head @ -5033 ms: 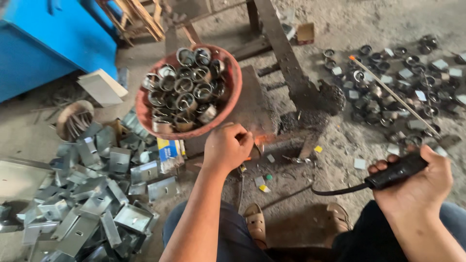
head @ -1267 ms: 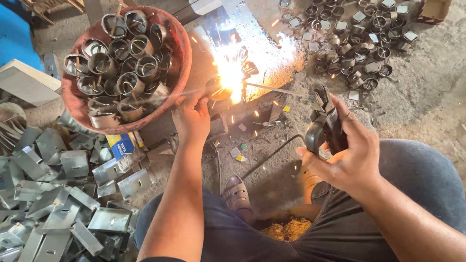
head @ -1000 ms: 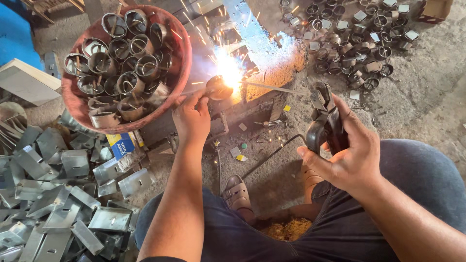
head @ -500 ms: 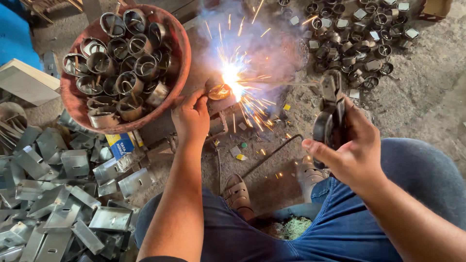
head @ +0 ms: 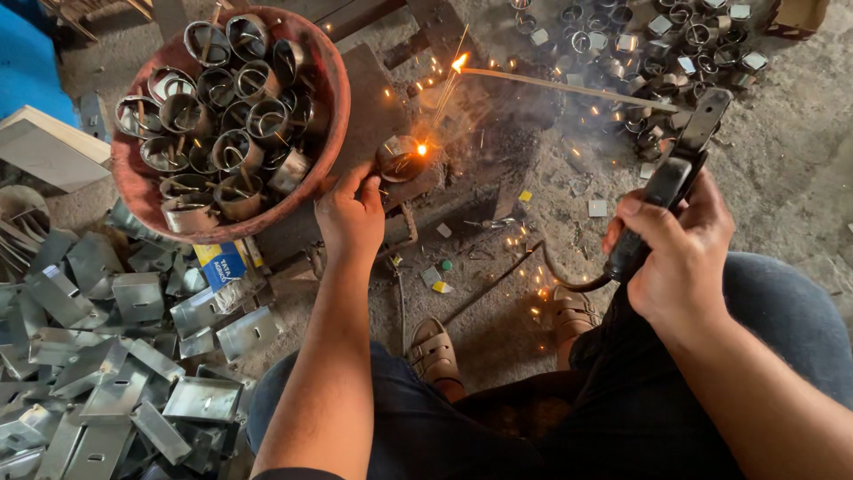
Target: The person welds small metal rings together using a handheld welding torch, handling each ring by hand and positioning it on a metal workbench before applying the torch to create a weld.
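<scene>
A small metal ring (head: pixel 400 160) is gripped by the left hand (head: pixel 353 213) on a dark steel plate (head: pixel 373 98) lying on the floor, with a glowing spot on the ring's right side. A black electrode holder (head: pixel 671 173) is clenched in the right hand (head: pixel 680 253), and its thin rod (head: pixel 569 86) is stretched leftward above the floor to a burning tip (head: pixel 459 63), clear of the ring. Sparks are scattered across the gritty floor between the two hands. Just left of the ring, a round red basin (head: pixel 329 98) is filled with similar metal rings (head: pixel 227 116). Bent grey sheet-metal brackets (head: pixel 107 364) are heaped at the lower left, and finished ring pieces (head: pixel 666 40) are spread at the upper right. Sandalled feet (head: pixel 435 351) are planted below the plate.
</scene>
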